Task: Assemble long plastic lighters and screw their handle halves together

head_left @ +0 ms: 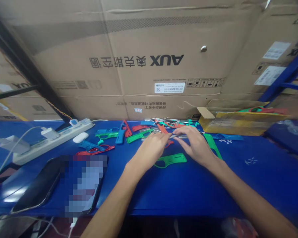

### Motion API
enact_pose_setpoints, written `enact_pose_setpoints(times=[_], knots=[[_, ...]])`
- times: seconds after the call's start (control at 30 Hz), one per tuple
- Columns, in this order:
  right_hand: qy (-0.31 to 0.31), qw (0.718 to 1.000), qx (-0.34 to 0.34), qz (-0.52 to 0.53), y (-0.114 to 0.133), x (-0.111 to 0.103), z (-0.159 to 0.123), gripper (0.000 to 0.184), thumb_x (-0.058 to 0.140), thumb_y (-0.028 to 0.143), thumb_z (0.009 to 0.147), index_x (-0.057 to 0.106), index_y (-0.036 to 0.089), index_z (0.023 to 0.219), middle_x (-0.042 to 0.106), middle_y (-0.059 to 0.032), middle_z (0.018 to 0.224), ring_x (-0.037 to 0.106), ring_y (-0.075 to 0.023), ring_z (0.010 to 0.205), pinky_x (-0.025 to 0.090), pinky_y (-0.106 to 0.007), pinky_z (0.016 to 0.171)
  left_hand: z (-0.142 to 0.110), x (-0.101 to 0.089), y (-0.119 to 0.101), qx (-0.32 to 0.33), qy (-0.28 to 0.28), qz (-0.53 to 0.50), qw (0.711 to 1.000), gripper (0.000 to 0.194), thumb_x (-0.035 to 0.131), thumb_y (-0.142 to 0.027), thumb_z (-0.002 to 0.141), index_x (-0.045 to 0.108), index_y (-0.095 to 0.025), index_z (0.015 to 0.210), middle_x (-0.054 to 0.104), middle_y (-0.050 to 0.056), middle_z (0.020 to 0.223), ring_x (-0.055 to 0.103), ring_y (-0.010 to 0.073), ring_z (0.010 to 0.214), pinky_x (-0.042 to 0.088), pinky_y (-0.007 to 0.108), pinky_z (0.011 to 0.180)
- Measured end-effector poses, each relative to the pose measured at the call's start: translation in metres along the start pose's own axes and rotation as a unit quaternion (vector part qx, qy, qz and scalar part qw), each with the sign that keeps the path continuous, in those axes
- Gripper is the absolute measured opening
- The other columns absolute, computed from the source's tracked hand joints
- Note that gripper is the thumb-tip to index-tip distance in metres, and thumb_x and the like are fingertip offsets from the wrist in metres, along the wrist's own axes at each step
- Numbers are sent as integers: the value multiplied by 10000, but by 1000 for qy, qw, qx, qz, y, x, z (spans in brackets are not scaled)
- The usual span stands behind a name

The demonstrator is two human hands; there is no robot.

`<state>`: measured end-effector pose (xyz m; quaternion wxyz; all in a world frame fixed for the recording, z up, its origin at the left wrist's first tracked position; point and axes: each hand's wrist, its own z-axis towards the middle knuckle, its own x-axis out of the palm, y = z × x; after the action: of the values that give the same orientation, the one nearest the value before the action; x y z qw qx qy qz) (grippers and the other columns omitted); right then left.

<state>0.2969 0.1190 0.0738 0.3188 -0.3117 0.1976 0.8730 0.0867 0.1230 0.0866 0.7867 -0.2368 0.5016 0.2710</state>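
My left hand [152,145] and my right hand [196,142] meet over the middle of the blue table. Between their fingertips is a small slim grey piece [173,136], too small and blurred to name; both hands are closed on it. Just below them lies a green plastic toy-gun-shaped part [175,159]. Beside my right wrist is another green part [212,145], partly covered. Beyond the fingers is a heap of small metal and coloured plastic pieces [164,122]. Left of my left hand lie blue [120,135], red [127,129] and green [139,135] plastic parts.
A yellow-taped cardboard box [238,124] with coloured parts stands at the back right. A white power strip [52,142], a white earbud case [80,137], a phone [85,185] and a dark phone-like object [39,185] lie left. A large carton [139,39] walls the back.
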Motion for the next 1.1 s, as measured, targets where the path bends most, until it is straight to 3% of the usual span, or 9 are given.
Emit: enact_pose_setpoints(times=[0.17,0.3,0.4,0.53,0.67,0.83,1.0,1.1], knots=[[7,994,106,15,-14,-13,-1,298,589,364,976,607,230,1241,701,-93,1213,638,-270,1136,488,-460,997,-10,-14,20,-36,-31,-20,999,249,418,-84,996,597,-152,1155,696,104,1103,635,252,1047,488,408,906],[68,976,184,91,-17,-18,-2,308,591,401,960,668,244,1213,751,-57,1161,699,-253,1067,537,-418,945,-16,-18,33,-76,-39,-54,995,168,439,-209,1029,604,-179,1040,690,68,981,626,234,930,469,388,870],[92,963,211,143,-10,-15,-2,277,607,417,938,727,240,1115,775,-38,1101,722,-238,1012,558,-374,894,-17,-18,36,-88,-44,-69,993,236,424,-325,1053,602,-191,974,696,60,943,635,223,869,470,355,803],[117,950,228,179,-2,-8,-2,270,551,409,968,753,249,1052,788,-15,931,719,-187,758,564,-323,732,-17,-14,36,-93,-44,-54,993,200,441,-301,1045,600,-186,1079,715,74,1025,663,235,926,484,368,836],[130,948,217,191,2,-5,-3,266,566,409,960,756,242,1044,777,-29,929,678,-177,699,536,-315,668,-18,-12,26,-54,-27,-95,994,317,455,-291,1040,506,-208,1341,696,87,1179,675,231,1039,521,362,861],[146,934,222,241,4,-3,-3,288,550,423,967,727,222,1073,752,-41,922,633,-154,662,509,-295,640,-15,-14,21,-18,0,-151,988,264,425,-324,1056,585,-239,1247,714,50,1102,690,199,973,535,329,812],[237,879,279,304,-3,-4,-5,341,622,483,918,668,190,1088,639,16,696,570,-132,569,455,-258,545,-26,-19,31,-89,40,-137,986,211,486,-326,1025,648,-234,1124,719,20,972,685,186,829,523,303,723],[275,850,291,341,0,-3,-7,318,619,482,922,639,187,1037,586,38,657,559,-130,568,446,-255,539,-48,-21,24,-131,5,-166,977,232,467,-345,1038,640,-245,1155,710,24,1106,677,198,1000,528,342,876]])
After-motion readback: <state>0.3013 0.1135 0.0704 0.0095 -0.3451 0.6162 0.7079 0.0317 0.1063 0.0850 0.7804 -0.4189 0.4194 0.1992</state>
